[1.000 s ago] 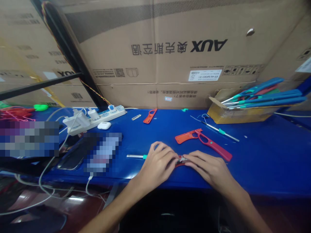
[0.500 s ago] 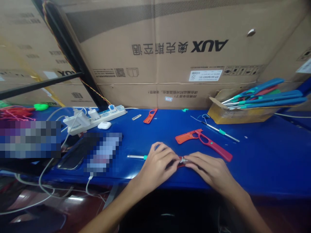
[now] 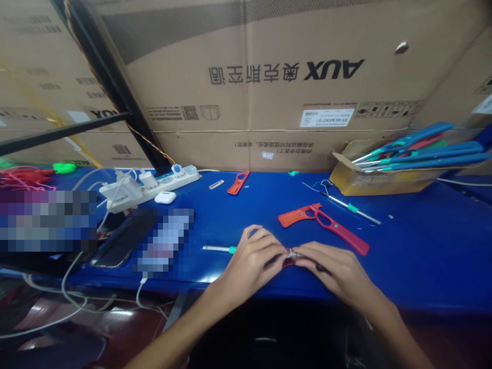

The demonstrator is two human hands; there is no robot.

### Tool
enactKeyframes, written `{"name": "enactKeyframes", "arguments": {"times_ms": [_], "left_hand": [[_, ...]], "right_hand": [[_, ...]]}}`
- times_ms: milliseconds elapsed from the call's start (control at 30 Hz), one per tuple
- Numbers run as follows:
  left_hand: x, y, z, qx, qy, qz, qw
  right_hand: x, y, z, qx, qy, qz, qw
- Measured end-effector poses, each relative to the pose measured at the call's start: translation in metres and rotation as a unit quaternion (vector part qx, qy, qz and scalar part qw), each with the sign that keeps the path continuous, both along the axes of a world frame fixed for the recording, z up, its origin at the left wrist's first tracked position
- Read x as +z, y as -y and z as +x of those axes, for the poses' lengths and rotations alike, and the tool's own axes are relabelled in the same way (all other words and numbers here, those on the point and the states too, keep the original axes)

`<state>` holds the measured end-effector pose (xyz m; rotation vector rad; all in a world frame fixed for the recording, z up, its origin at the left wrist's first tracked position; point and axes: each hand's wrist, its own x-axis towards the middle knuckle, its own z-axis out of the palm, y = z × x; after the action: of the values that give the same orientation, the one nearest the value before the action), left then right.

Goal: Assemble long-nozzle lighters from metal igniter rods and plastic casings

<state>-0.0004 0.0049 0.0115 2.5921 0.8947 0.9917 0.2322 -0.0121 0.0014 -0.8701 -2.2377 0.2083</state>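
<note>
My left hand (image 3: pixel 255 256) is closed around a partly assembled stick lighter at the table's front edge. Its metal tube (image 3: pixel 217 249) and teal collar (image 3: pixel 232 250) stick out to the left. Between the hands shows a bit of the red lighter body (image 3: pixel 287 263), with a small silvery part (image 3: pixel 292 253) on it. My right hand (image 3: pixel 334 264) pinches at that part from the right, and a dark piece (image 3: pixel 320 267) shows under its fingers. Most of the lighter is hidden by both hands. Beyond them lie red and orange lighter shells (image 3: pixel 344 234).
Behind stands an open carton (image 3: pixel 380 185) of blue stick lighters. A loose metal lighter tube (image 3: pixel 365 215) with wire lies before it. A small orange shell (image 3: pixel 238 183) lies farther back. On the left are a power strip (image 3: pixel 188 178), a white earbud case (image 3: pixel 165 197) and phones (image 3: pixel 115 248).
Both hands stay nearly in place on the lighter. The right fingers have shifted slightly, and a dark piece now shows beneath them. The view has moved a little.
</note>
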Motion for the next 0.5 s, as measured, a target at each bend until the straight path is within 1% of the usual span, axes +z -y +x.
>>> {"name": "enactKeyframes", "arguments": {"times_ms": [67, 167, 300, 400, 500], "left_hand": [[-0.001, -0.001, 0.0, 0.011, -0.007, -0.002, 1.0], [-0.001, -0.001, -0.005, 0.037, -0.037, -0.009, 0.999], [0.001, 0.004, -0.02, 0.064, -0.059, -0.03, 0.996], [0.002, 0.009, -0.031, 0.058, -0.073, -0.047, 0.995], [0.001, 0.011, -0.035, 0.039, -0.089, -0.047, 0.994]], "right_hand": [[-0.001, 0.0, 0.0, -0.006, 0.008, -0.008, 1.0], [-0.003, 0.0, 0.0, -0.037, 0.031, 0.006, 0.999], [-0.007, -0.001, 0.0, -0.068, 0.053, 0.03, 0.996], [-0.008, -0.001, 0.0, -0.08, 0.058, 0.043, 0.994], [-0.006, -0.001, -0.001, -0.081, 0.062, 0.044, 0.994]]}}
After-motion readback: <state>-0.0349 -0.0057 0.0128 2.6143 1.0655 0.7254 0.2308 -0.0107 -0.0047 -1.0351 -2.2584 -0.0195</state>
